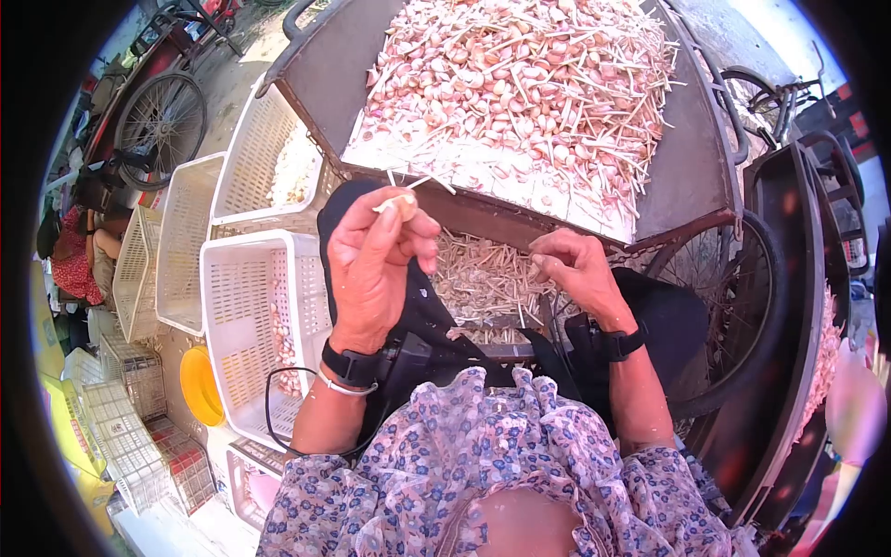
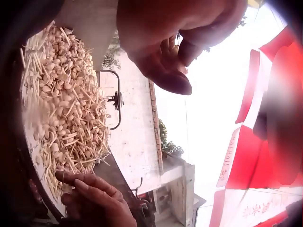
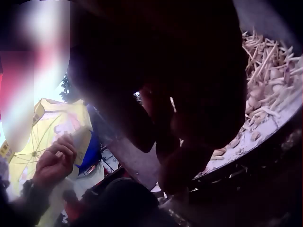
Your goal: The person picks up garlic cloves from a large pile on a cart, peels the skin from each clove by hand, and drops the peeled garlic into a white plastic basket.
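At frame centre, the left hand [image 1: 376, 255] pinches a garlic clove [image 1: 405, 205] by curled fingers; the right hand [image 1: 575, 269] has fingers curled too, its hold unclear, dark in the wrist view.

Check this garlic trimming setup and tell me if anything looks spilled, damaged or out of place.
Nothing stands out. The garlic pile sits heaped on the metal tray, cut stems lie gathered below its edge, and the left hand pinches one clove. The white crates stand beside it, upright.

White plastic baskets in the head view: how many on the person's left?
4, possibly more hidden: one by the cart's corner, one beside it, one near the left hand, one further left.
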`<state>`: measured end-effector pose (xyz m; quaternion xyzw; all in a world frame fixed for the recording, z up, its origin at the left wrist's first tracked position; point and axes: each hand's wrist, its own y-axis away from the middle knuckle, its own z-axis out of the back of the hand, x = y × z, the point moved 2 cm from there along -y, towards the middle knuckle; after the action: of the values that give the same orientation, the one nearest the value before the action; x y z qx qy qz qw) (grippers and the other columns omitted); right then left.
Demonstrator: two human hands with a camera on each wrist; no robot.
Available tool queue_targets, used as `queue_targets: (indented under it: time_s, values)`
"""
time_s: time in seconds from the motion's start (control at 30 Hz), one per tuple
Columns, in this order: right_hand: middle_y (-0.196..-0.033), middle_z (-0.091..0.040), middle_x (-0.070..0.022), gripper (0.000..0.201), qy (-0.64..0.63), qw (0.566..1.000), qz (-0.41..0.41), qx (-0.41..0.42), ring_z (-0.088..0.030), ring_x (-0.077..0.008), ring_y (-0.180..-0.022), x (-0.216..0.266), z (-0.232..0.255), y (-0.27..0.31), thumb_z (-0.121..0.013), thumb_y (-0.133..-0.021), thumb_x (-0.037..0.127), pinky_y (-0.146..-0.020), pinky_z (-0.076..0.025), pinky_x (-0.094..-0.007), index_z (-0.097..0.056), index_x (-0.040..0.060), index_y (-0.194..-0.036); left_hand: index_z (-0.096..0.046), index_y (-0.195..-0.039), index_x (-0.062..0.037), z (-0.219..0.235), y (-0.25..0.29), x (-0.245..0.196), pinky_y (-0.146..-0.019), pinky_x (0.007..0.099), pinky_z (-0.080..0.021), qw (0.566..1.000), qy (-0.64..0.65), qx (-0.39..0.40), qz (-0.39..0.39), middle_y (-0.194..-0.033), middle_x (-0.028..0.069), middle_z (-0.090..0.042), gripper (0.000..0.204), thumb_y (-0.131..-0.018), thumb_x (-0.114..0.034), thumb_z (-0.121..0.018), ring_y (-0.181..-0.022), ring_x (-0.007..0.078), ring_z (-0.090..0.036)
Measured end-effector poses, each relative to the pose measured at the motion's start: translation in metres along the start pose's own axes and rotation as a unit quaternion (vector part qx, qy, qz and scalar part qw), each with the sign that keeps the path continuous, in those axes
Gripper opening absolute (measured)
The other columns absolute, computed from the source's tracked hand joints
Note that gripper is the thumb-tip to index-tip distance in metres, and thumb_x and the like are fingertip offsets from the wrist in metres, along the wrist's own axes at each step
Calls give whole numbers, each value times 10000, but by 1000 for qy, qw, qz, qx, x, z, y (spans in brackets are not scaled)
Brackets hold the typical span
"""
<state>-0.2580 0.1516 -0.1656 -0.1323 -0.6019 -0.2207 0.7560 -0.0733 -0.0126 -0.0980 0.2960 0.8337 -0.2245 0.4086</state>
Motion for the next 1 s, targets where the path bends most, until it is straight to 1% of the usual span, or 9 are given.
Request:
queue_targets:
  time_s: [0.1, 0.2, 0.3, 0.33, 0.43, 0.6, 0.7, 0.77, 1.0]
  values:
    - [-697, -604, -60, 134, 183, 983, -25, -9, -566, -109, -538, -12, 18, -20, -609, -798, 53, -473, -437, -248, -645, -51, -874, -579, -1041, 12, 109, -7, -40, -569, 242, -496, 963, -154, -186, -122, -805, 110, -646, 205, -928, -153, -535, -645, 129, -608]
    - [-693, -627, -81, 146, 232, 961, 31, -146, -543, -106, -495, -22, 38, -64, -619, -785, 69, -470, -432, -264, -643, -37, -883, -546, -1109, 49, 265, 9, -42, -643, 260, -522, 884, -328, -332, 16, -867, 141, -637, 281, -893, -128, -577, -717, 160, -634]
    - [-798, -609, -170, 141, 394, 889, 178, -150, -630, -325, -729, -30, 31, -121, -629, -717, 57, -620, -484, -408, -628, -25, -833, -510, -1203, 58, 310, 21, -39, -737, 299, -522, 738, -587, -329, 53, -990, 199, -625, 391, -865, -115, -600, -830, 209, -645]
    - [-804, -604, -170, 157, 423, 881, 172, -126, -621, -333, -737, -37, 26, -138, -623, -719, 57, -626, -484, -415, -631, -10, -860, -498, -1230, 56, 310, 17, -40, -763, 309, -518, 670, -674, -309, 25, -1026, 216, -619, 424, -855, -110, -607, -863, 223, -644]
    - [-828, -592, -175, 197, 497, 855, 138, -58, -604, -352, -759, -54, 12, -171, -605, -720, 53, -649, -484, -434, -638, 18, -911, -568, -1185, 9, 199, -33, -49, -818, 300, -480, 813, -551, -179, -55, -1070, 165, -626, 360, -828, -18, -604, -933, 199, -612]
    - [-789, -589, -201, 169, 507, 848, 134, -77, -604, -364, -712, -57, 3, -184, -606, -693, 46, -652, -498, -414, -635, -4, -852, -604, -1051, 12, 27, -103, 12, -741, 310, -469, 785, -568, 216, -119, -998, 127, -621, 287, -766, 10, -642, -844, 239, -598]
    - [-752, -618, -177, 201, 387, 897, 129, -171, -633, -322, -705, -56, 24, -178, -606, -681, 27, -598, -507, -396, -628, -14, -876, -562, -958, 11, 22, -136, 111, -702, 397, -464, 719, -567, 309, -255, -876, 176, -559, 233, -728, 39, -589, -829, 347, -562]
    - [-692, -628, -102, 212, -23, 978, -21, -207, -624, -188, -630, -63, 40, -162, -641, -714, 44, -523, -494, -305, -619, -13, -917, -553, -968, 9, 21, -152, 149, -693, 411, -457, 670, -619, 342, -226, -847, 171, -536, 242, -727, 19, -566, -807, 343, -549]
    - [-727, -583, -46, 282, -648, 758, -62, -48, -545, -105, -594, 21, 51, -77, -554, -806, 30, -472, -413, -254, -559, -38, -1079, -555, -854, 7, 1, -171, 198, -690, 432, -469, 581, -685, 408, -163, -891, 215, -516, 121, -755, -60, -536, -803, 364, -574]
